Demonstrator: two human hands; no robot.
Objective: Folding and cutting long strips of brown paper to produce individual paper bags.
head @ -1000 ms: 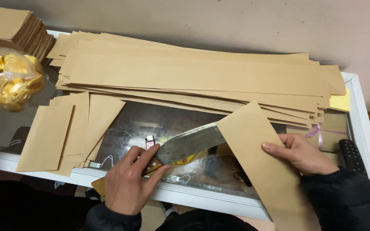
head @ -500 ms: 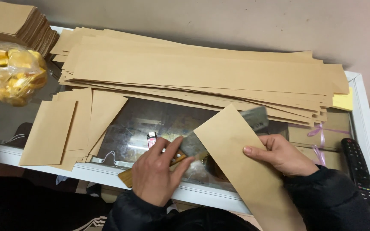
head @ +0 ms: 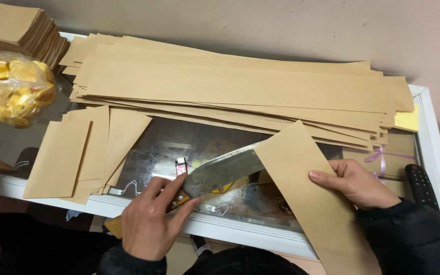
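Far left: clear bag of yellow pieces [head: 14, 91] beside a thick stack of brown cards [head: 19, 28] in the corner. Next along the glass counter [head: 164, 145]: fanned short brown paper pieces [head: 77, 153], lying flat near the front edge. Behind, spanning the counter: wide pile of long brown paper strips [head: 240, 89].

Low centre: left hand [head: 148, 221], knuckles up, wrist coming in from below, fingers curled round the wooden handle of a broad cleaver [head: 222, 170], forefinger stretched forward along the blade's near end. Blade flat-ish, angled up to the right, tip tucked under a folded brown paper strip [head: 306, 188]. Small lighter [head: 181, 166] just above the handle.

Right: right hand [head: 355, 183], dark sleeve, fingers bent and pressing the strip's right edge, thumb underneath out of sight. Strip slanted from mid-counter down past the front edge. Far right: remote control [head: 421, 186].
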